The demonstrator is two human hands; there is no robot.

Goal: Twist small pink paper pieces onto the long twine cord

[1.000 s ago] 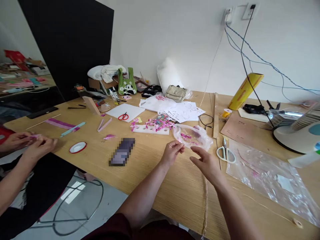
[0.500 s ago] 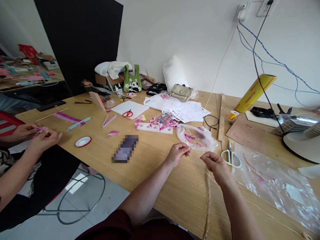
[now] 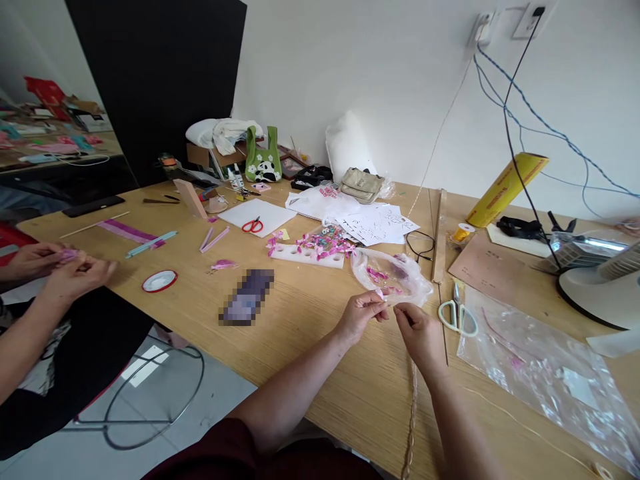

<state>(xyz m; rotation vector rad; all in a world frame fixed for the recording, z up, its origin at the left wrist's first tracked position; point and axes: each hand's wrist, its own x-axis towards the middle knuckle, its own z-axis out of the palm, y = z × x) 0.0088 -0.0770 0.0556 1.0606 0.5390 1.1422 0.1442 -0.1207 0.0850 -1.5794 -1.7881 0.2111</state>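
My left hand and my right hand meet over the wooden table, fingers pinched together. Between the left fingertips shows a small pink piece. What the right fingers pinch is too small to name. Just behind the hands lies a clear plastic bag with pink bits inside. A thin braided cord runs from under the right hand toward the table's near edge.
White scissors and a large plastic sheet lie to the right. A white holder with pink flowers, red scissors, papers, a tape roll and a fan stand around. Another person's hands work at the left.
My right hand went from open to pinched and moved in to meet the left hand. The left hand shifted slightly right and down.
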